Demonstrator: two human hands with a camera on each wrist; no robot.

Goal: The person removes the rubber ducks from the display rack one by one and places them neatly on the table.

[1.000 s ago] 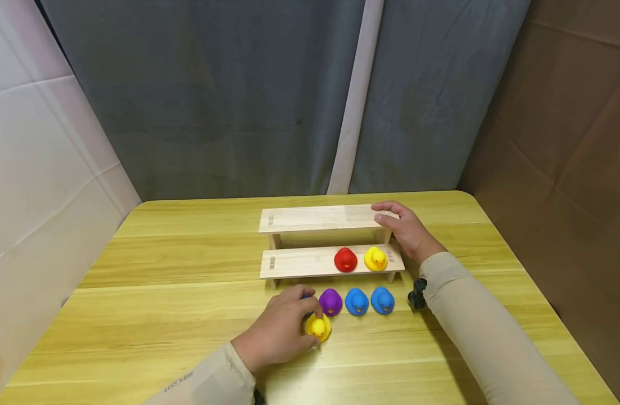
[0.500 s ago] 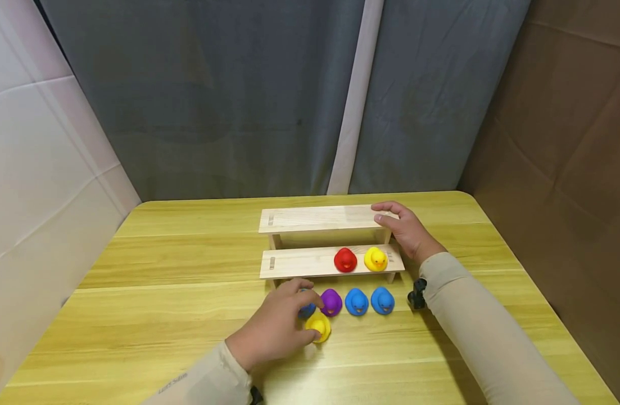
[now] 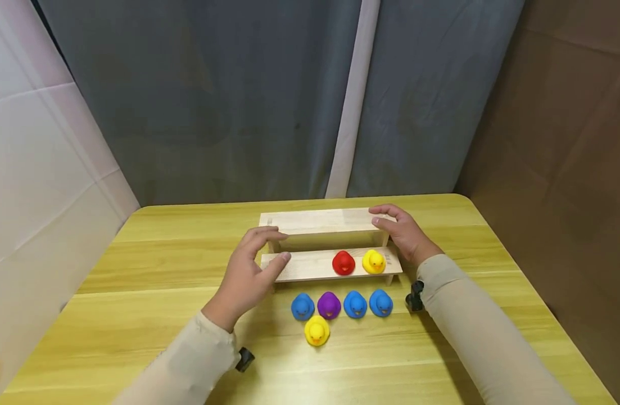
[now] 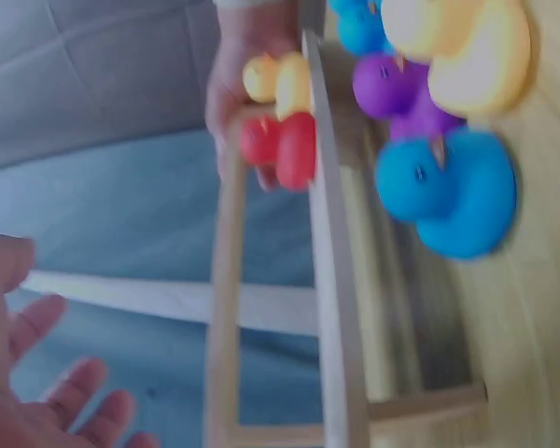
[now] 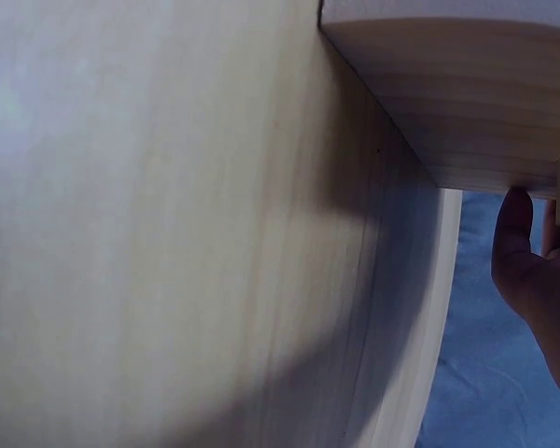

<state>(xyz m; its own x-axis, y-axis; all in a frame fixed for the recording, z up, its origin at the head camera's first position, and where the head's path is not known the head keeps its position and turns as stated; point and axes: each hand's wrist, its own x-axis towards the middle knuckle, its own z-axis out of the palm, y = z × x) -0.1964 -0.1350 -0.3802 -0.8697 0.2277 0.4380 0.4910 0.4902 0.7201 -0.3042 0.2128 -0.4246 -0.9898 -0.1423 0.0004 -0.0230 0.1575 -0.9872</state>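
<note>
A two-tier wooden shelf [image 3: 322, 220] stands on the table. Its right upper end is gripped by my right hand [image 3: 407, 235], thumb towards the front and fingers over the top. My left hand [image 3: 243, 275] hovers by the shelf's left end, fingers spread and holding nothing; the left wrist view shows it apart from the wood. On the lower tier sit a red rubber duck [image 3: 343, 263] and a yellow rubber duck [image 3: 374, 262]. In front, a row has a blue duck [image 3: 303, 306], a purple duck [image 3: 329, 305] and two more blue ducks [image 3: 367, 304]. Nearer lies another yellow duck [image 3: 317, 331].
The wooden table [image 3: 153, 315] extends to both sides of the shelf. Behind it hangs a grey curtain [image 3: 213, 101] with a pale strip. A white cloth [image 3: 46, 146] borders the left, a brown cloth [image 3: 557, 135] the right.
My left hand has left the yellow duck at the front and moved up and left to the shelf's left end. That duck stays on the table. My right hand keeps its place on the shelf.
</note>
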